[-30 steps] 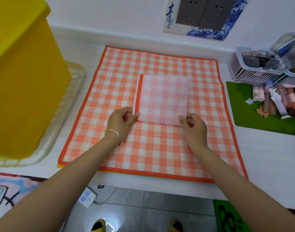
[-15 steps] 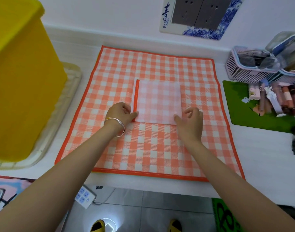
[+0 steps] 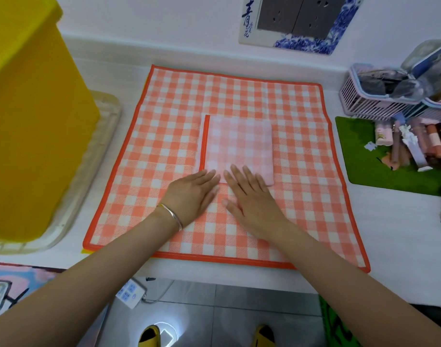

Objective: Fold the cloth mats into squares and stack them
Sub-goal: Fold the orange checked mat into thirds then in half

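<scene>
Folded mat (image 3: pixel 238 149) on spread mat (image 3: pixel 302 209).
Left hand (image 3: pixel 193 196) and right hand (image 3: pixel 249 196) lay flat, fingers extended, gripping nothing, fingertips overlapping its near edge.

You see through one head-worn camera, looking forward and steeply down from close above the white table (image 3: pixel 402 236). The wall (image 3: pixel 164 23) fills the top of the frame, your feet and floor (image 3: pixel 239 311) the bottom edge.
</scene>
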